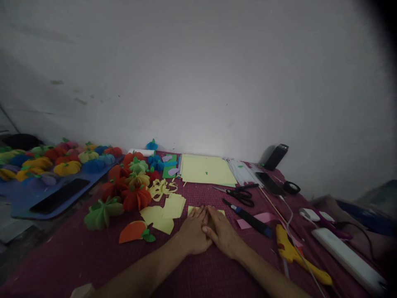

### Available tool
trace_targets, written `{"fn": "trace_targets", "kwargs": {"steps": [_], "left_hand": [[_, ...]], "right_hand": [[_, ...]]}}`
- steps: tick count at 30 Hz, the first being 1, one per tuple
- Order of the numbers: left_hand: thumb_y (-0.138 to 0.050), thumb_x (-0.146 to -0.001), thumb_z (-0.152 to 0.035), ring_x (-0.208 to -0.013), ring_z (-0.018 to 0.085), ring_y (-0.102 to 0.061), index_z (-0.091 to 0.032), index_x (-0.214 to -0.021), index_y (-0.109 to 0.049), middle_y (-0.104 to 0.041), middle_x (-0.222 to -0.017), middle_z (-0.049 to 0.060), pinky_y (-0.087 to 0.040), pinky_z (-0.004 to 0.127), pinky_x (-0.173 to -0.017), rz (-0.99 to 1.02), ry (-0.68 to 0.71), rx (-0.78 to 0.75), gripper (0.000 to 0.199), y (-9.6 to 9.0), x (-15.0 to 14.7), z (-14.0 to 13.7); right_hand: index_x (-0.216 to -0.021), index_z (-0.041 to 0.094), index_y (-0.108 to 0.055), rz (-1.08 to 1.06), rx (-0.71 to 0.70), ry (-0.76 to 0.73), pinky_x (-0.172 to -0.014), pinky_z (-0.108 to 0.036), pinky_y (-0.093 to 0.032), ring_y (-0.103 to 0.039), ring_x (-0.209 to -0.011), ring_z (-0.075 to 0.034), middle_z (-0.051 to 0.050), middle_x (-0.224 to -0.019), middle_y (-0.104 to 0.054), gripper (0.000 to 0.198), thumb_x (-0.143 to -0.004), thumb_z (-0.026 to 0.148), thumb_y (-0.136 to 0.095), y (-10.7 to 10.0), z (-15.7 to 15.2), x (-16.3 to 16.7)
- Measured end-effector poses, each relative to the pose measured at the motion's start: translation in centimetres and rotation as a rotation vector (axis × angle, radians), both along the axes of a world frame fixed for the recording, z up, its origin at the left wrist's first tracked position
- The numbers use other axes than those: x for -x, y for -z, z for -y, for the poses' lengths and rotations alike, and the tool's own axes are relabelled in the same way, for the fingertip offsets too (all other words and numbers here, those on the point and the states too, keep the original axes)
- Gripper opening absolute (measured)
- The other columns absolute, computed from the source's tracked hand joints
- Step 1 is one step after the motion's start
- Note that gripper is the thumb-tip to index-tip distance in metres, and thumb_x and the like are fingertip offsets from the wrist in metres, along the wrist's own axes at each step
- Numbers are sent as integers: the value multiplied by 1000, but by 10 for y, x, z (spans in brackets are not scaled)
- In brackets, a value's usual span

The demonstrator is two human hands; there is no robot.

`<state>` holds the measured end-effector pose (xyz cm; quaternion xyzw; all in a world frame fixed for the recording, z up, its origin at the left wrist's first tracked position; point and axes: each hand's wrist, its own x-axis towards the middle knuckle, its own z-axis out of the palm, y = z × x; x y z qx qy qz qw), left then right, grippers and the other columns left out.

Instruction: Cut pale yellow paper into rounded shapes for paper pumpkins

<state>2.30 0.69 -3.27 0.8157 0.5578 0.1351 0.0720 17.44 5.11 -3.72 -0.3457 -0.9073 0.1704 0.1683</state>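
pale-yellow flat paper [191, 210] lies beneath left hand [195, 232] and right hand [225, 236], outstretched, gripping nothing, seemingly pressing, with lifting likely needed next.

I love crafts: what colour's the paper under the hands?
The paper is pale yellow, clearest in head view.

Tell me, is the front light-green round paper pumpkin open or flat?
Open: the paper pumpkin has its folds fanned apart.

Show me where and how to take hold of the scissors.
Probably best by the black looped handles, with the right hand coming down from the right: the scissors lie flat, loops rightward, blades pointing left.
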Motion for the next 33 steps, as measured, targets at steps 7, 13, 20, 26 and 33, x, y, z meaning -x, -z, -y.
{"fn": "trace_targets", "kwargs": {"steps": [7, 13, 20, 26, 33], "left_hand": [[-29, -70, -67, -127, 28, -17, -6, -131, -26, -23, -138, 16, -11, 42, -103, -25, -220, 27, 86, 2, 13, 8], [-31, -72, -64, -127, 30, -17, -3, -127, -34, -31, -134, 20, -7, 45, -103, -106, -363, -25, 82, -3, 1, 21], [-34, -80, -51, -125, 31, -22, -10, -128, -34, -28, -136, 16, -20, 44, -102, -89, 5, -4, 64, -12, -33, 65], [-19, -90, -29, -122, 23, -31, -18, -125, -38, -39, -131, 10, -27, 37, -99, -77, 289, 87, 42, -2, -35, 77], [-30, -77, -61, -128, 23, -14, -17, -134, -18, -16, -141, 9, -13, 39, -104, 15, 321, 92, 73, -27, -13, 48]], "right_hand": [[-131, 8, -30, 156, -29, 38, -100, -42, -26, -29, -123, -25, -17, -134, -34, 64, -82, 49, -36, -5, -14, -31], [-117, 15, -49, 178, 92, 68, -90, -33, -33, -48, -104, -23, -11, -112, -56, 44, -78, 36, -47, -36, -24, -29], [-105, 10, -58, 84, 152, 104, -80, -32, -33, -50, -94, -28, -14, -103, -58, 56, -53, 26, -70, -40, -50, 3], [-69, 9, -66, -107, 342, 96, -54, -24, -34, -53, -60, -16, -5, -64, -62, 18, -62, 25, -62, -40, -66, -8], [-92, 13, -55, -470, 461, 290, -48, -21, -39, -54, -58, -13, -6, -75, -62, 35, -80, 42, -39, -63, -75, -75]]}}
